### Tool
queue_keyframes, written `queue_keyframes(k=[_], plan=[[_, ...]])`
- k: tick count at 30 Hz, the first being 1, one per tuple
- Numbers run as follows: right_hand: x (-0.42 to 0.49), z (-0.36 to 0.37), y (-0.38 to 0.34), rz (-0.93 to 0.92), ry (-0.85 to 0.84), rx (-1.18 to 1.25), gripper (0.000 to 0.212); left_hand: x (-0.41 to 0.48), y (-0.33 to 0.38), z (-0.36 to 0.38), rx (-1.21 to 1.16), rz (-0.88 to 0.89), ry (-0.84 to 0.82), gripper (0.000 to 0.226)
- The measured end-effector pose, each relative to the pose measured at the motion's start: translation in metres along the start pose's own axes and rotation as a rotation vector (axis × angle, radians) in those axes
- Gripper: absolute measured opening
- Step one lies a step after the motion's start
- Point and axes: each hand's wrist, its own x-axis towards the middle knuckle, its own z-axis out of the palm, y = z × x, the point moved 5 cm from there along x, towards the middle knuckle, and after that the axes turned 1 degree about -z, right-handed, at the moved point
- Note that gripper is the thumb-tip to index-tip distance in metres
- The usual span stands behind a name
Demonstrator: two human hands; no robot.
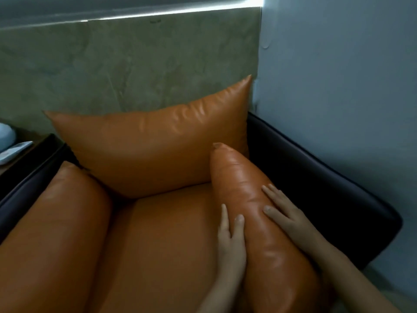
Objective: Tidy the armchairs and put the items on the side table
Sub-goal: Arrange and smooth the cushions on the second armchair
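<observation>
Head view: looks down into one armchair (316,168) with a dark, smooth outer shell and glossy orange leather-look cushions.
Room: a grey-green stone-look panel (135,64) stands behind the chair, with a bright light strip (180,11) along its top edge. A pale blue wall (338,86) closes the corner on the right.
Surface: the seat cushion (162,245) lies flat. The back cushion (146,147) stands upright against the panel, and the left side cushion (58,222) leans on the left armrest.
Side table: the side table (33,137) sits just beside the chair at the left edge. It carries a flat white item (13,151) and a pale rounded object (5,136), both cut off by the frame.
Writing: there is a small dark mark high on the panel and faint marks on the flat white item. All are too blurred to read.
Task's thing: the right side cushion (246,190) stands on its edge between the seat and the right armrest. Its long axis runs from the viewer towards the back cushion, and its far corner points up and touches that cushion.
Left hand: the left hand (230,242) lies flat on the cushion's inner face, fingers straight, gripping nothing.
Right hand: the right hand (286,218) rests on the upper outer face with fingers spread and straight, pressing but not clasping.
</observation>
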Motion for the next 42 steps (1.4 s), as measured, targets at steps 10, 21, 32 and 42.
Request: queue_keyframes(k=[10, 21, 32, 42], plan=[[-0.058, -0.087, 0.02, 0.028, 0.158, -0.045, 0.054, -0.005, 0.028, 0.111, 0.234, 0.156, -0.135, 0.054], [-0.151, -0.053, 0.025, 0.014, 0.389, 0.0, 0.076, 0.009, 0.013, 0.099, 0.322, 0.394, -0.151, 0.06], [-0.137, -0.068, 0.052, 0.041, 0.581, 0.309, 0.055, 0.019, 0.054, 0.143, 0.647, 0.539, -0.229, 0.041], [-0.141, -0.066, 0.036, 0.052, 0.754, 0.052, 0.049, 0.025, 0.031, 0.122, 0.613, 0.545, -0.248, 0.061]])
